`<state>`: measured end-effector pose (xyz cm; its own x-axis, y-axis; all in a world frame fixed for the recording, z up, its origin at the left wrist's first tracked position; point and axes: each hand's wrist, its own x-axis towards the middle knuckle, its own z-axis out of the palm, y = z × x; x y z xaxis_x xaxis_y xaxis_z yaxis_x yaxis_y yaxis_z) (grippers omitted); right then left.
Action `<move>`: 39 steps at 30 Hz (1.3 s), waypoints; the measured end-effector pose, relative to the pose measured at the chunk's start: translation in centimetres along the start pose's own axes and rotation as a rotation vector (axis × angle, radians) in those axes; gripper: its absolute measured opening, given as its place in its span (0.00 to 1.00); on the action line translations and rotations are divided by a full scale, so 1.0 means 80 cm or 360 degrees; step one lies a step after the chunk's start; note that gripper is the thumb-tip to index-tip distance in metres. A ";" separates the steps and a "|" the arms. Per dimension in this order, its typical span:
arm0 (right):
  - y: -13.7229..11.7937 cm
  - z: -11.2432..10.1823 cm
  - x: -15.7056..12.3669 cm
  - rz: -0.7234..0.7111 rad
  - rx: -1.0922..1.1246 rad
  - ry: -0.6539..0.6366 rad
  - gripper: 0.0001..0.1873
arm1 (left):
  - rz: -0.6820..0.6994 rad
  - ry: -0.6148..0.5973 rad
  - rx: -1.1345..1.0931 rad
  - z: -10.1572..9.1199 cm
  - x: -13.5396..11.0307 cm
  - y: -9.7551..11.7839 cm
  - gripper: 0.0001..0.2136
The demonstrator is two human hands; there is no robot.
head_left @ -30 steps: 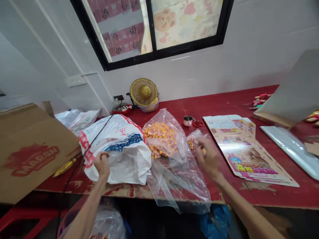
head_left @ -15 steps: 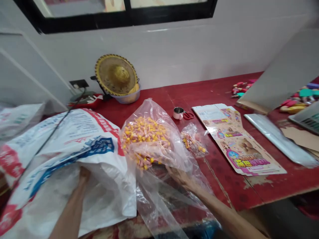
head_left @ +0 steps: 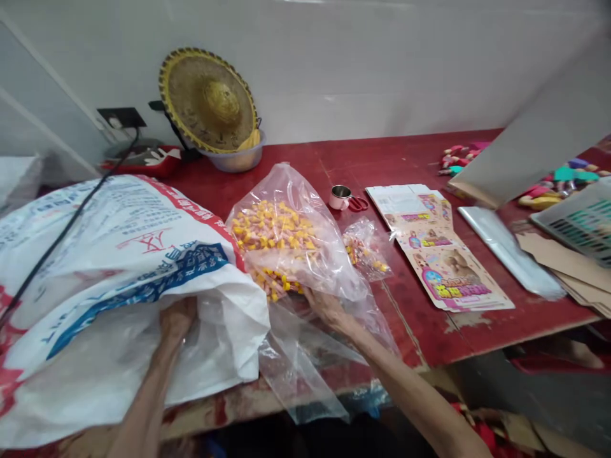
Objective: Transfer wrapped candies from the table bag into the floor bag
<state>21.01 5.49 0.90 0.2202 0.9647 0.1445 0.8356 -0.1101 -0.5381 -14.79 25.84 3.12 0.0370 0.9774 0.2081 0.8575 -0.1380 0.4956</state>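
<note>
A large white woven sack (head_left: 143,235) with red and blue print lies on the left of the red table. My left hand (head_left: 179,316) reaches into its mouth, and the sack hides the fingers. Beside the sack is a clear plastic bag (head_left: 300,191) full of small pink and yellow pieces (head_left: 272,226). My right hand (head_left: 325,308) is at the near, open side of this bag, touching the film. Its fingertips are hidden under the plastic and among the pieces, so their grip does not show. A smaller clear bag (head_left: 365,251) of similar pieces lies to the right.
Behind the bags stand a metal cup (head_left: 340,198), red-handled scissors (head_left: 358,203) and a yellow-rimmed round fan (head_left: 207,102). Printed cartons (head_left: 443,261), plastic sleeves (head_left: 508,251) and a basket (head_left: 577,213) are on the right. A black cord (head_left: 62,235) crosses over the sack.
The view has tilted down and shifted slightly. My left hand has moved a little right inside the sack mouth, whose edge has shifted. My right hand stays by the clear bag.
</note>
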 end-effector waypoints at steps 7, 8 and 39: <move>-0.047 -0.045 -0.039 -0.0085 -0.0118 0.0024 0.20 | 0.0262 0.0180 -0.0172 -0.046 -0.087 0.037 0.18; -0.050 -0.050 -0.045 -0.0089 -0.0146 0.0060 0.19 | 0.0289 0.0232 -0.0191 -0.054 -0.094 0.043 0.18; -0.035 -0.026 -0.093 -0.0148 0.0016 0.0121 0.31 | 0.0459 -0.0385 -0.0241 0.004 -0.281 0.170 0.18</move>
<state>18.12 -1.87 3.06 0.1797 0.9496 0.2569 0.8494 -0.0180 -0.5274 -3.80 2.04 4.91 0.4000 0.9022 0.1615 0.7097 -0.4164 0.5683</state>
